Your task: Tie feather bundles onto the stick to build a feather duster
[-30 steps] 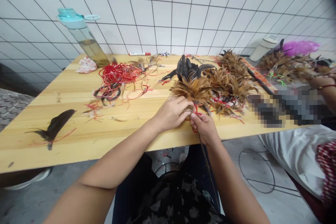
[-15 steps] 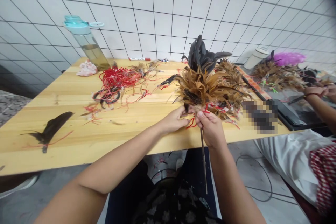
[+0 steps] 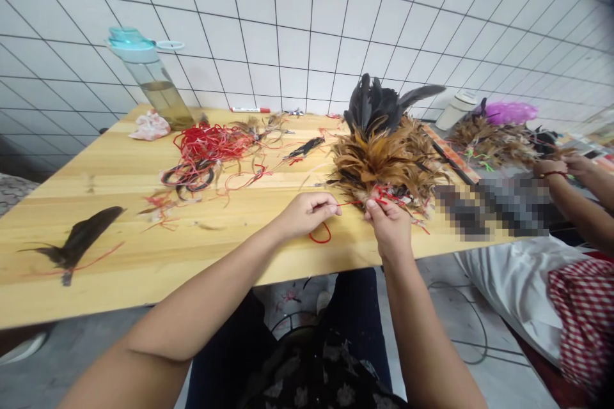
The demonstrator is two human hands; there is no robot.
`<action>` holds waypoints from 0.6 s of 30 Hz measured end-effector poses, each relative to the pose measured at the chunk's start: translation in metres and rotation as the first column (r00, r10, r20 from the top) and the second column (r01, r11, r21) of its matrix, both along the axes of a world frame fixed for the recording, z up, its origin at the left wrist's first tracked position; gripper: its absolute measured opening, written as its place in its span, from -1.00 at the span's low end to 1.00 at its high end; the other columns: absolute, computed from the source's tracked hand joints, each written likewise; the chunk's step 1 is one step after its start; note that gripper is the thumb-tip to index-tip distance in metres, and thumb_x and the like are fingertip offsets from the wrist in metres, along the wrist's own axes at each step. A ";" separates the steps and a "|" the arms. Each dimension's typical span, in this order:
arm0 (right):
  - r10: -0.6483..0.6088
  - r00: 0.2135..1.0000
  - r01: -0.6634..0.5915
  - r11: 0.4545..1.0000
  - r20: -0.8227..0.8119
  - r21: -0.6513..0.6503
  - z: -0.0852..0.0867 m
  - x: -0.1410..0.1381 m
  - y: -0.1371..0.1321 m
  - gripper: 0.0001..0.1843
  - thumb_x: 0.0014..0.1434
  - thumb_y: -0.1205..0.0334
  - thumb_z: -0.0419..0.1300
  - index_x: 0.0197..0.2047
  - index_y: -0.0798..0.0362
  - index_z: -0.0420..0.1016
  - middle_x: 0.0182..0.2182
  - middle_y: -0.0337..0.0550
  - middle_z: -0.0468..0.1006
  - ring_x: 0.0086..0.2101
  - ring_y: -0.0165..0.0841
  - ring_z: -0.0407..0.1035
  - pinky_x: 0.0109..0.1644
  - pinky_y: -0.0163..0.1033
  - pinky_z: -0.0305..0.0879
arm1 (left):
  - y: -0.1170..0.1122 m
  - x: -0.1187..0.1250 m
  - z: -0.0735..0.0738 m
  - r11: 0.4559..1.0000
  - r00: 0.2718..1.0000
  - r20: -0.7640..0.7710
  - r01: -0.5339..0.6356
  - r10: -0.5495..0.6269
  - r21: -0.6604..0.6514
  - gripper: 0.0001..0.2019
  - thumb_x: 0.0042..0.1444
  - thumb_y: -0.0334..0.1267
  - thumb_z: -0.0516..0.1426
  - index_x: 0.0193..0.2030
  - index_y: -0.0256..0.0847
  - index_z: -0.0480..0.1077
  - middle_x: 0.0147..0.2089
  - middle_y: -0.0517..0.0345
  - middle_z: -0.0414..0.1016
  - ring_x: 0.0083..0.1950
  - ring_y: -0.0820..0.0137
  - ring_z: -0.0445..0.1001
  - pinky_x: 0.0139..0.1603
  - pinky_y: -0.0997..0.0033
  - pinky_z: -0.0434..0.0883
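Note:
Between the thumb and finger of my left hand (image 3: 309, 211) is a red string (image 3: 351, 203), drawn taut toward the right. A loop of it hangs below that hand. My right hand (image 3: 392, 227) is closed in a pinch at the bound base of a feather bundle (image 3: 371, 153), where red string shows at the fingertips. Black feathers stand at the top of the bundle, with golden-brown ones below. More brown feathers lie close behind and to its right, so the edges of the held bundle are hard to tell. No stick shows below my right hand.
A tangle of red string (image 3: 211, 144) lies left of centre, near a water bottle (image 3: 160, 89) and crumpled tissue (image 3: 150, 125). A dark feather (image 3: 86, 236) rests at the front left. At right, a co-worker's hands (image 3: 559, 166) are near another feather pile (image 3: 494, 139).
My left hand has moved away from the bundle's base to the left, pulling the red string straight. The stick seen below my right hand is out of sight. The view has shifted slightly.

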State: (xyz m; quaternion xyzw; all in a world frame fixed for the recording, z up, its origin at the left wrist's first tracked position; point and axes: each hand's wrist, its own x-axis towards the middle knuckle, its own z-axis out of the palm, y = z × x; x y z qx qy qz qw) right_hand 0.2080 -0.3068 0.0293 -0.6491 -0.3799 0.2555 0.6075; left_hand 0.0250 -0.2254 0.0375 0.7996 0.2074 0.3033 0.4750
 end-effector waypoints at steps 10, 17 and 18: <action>0.019 0.600 0.181 0.971 0.800 -0.159 -0.006 -0.007 -0.006 -0.74 0.18 0.26 0.09 -0.20 0.02 0.61 -0.34 0.00 0.60 -0.35 -0.22 0.38 -0.32 -0.21 0.12 | -0.014 -0.023 0.043 0.538 0.987 -0.130 0.059 0.094 0.841 -0.71 0.31 -0.29 -0.06 -0.31 -0.24 0.46 -0.39 0.06 0.40 -0.34 0.37 0.31 -0.33 0.36 0.26; 0.152 0.142 0.124 0.978 0.978 -0.170 0.001 -0.018 -0.017 -0.72 0.22 0.41 0.04 -0.22 0.02 0.58 -0.45 -0.12 0.52 -0.44 -0.34 0.29 -0.39 -0.23 -0.04 | 0.021 -0.041 0.083 0.461 0.969 -0.080 -0.037 0.232 0.887 -0.72 0.31 -0.25 -0.01 -0.32 -0.22 0.47 -0.36 0.10 0.38 -0.29 0.39 0.32 -0.29 0.37 0.24; 0.146 0.096 0.088 0.984 0.985 -0.154 0.004 -0.019 -0.019 -0.73 0.21 0.42 0.04 -0.26 0.02 0.57 -0.48 -0.14 0.49 -0.45 -0.34 0.27 -0.39 -0.23 -0.05 | 0.029 -0.040 0.086 0.487 0.968 -0.079 -0.049 0.240 0.872 -0.74 0.29 -0.24 0.00 -0.31 -0.21 0.48 -0.34 0.10 0.38 -0.27 0.38 0.34 -0.25 0.36 0.27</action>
